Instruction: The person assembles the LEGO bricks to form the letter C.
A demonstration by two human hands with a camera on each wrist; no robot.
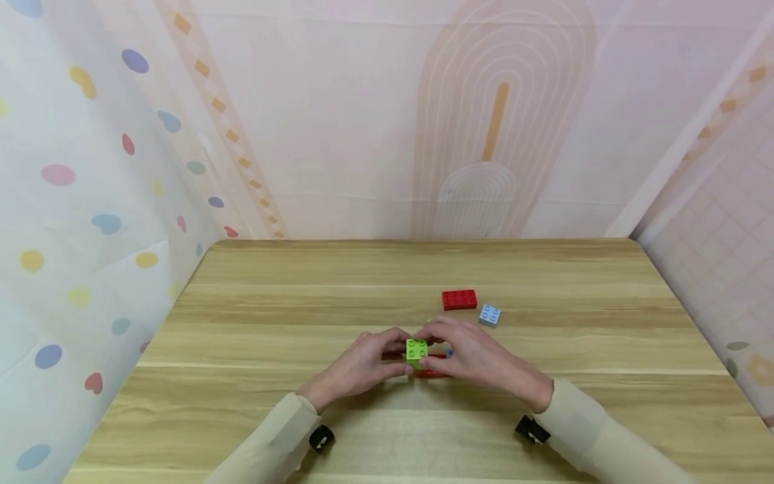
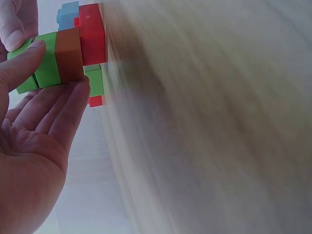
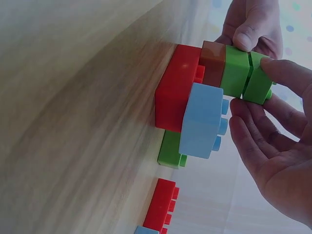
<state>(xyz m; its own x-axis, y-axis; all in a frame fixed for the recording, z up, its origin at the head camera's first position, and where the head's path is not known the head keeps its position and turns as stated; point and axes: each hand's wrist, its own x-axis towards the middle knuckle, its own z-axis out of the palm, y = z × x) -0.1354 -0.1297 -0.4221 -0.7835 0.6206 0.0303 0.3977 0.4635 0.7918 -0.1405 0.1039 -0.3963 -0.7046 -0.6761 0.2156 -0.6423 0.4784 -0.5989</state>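
Note:
In the head view my left hand (image 1: pixel 361 366) and right hand (image 1: pixel 478 353) meet around a small tower of toy building bricks. Its base is a long red brick (image 3: pixel 175 90) on the table, carrying a brown brick (image 3: pixel 213 64) at one end and a light blue brick (image 3: pixel 201 119) at the other. Above the brown one sits a lime green brick (image 3: pixel 235 72), which my left thumb and fingers grip along with the brown brick's side. My right hand pinches the top green brick (image 3: pixel 258 80) between thumb and fingers; a thin, slanted gap shows beneath it.
Another green brick (image 3: pixel 169 150) lies just beyond the tower, mostly hidden by my right hand in the head view. Farther back on the wooden table (image 1: pixel 314 269) lie a red brick (image 1: pixel 459 300) and a light blue brick (image 1: pixel 490 316). Patterned cloth (image 1: pixel 338 121) hangs behind.

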